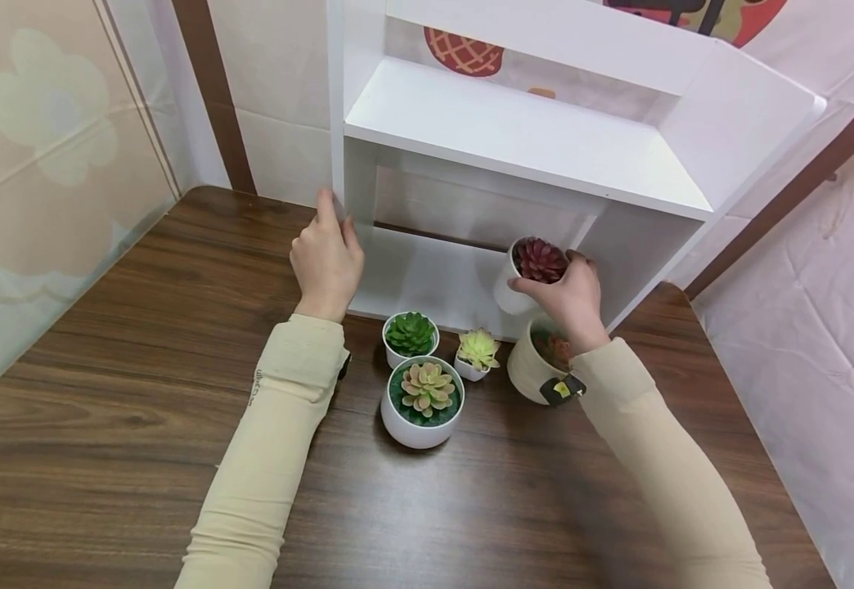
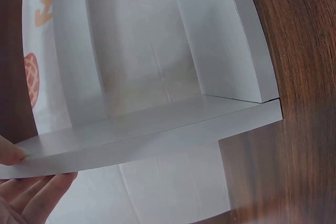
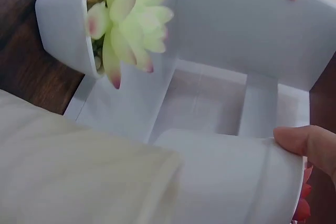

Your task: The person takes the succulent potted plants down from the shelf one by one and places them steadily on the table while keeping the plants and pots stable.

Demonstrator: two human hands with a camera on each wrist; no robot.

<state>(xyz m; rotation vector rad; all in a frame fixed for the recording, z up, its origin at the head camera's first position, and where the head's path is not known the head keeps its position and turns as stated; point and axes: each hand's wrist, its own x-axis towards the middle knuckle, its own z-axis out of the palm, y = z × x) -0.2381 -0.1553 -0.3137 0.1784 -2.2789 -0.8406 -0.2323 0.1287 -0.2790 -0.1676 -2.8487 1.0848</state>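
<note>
My right hand [image 1: 573, 296] grips the rim of a white pot with a dark red succulent [image 1: 541, 260], tilted, at the lower compartment of a white shelf [image 1: 523, 114]. In the right wrist view the thumb presses on the rim of this white pot [image 3: 226, 174]. With thumb and fingers on opposite faces, my left hand [image 1: 327, 262] pinches the shelf's left side panel [image 2: 147, 142]. Beneath my right wrist stands a cream pot with a reddish plant [image 1: 526, 368], partly hidden by the sleeve.
In front of the shelf, on the brown wooden table [image 1: 140, 393], stand a green succulent [image 1: 410, 334], a small yellow-green succulent [image 1: 478, 349] and a pinkish-green succulent in a round white bowl [image 1: 420, 429]. Fabric with printed pictures [image 1: 51, 147] hangs behind and at the sides.
</note>
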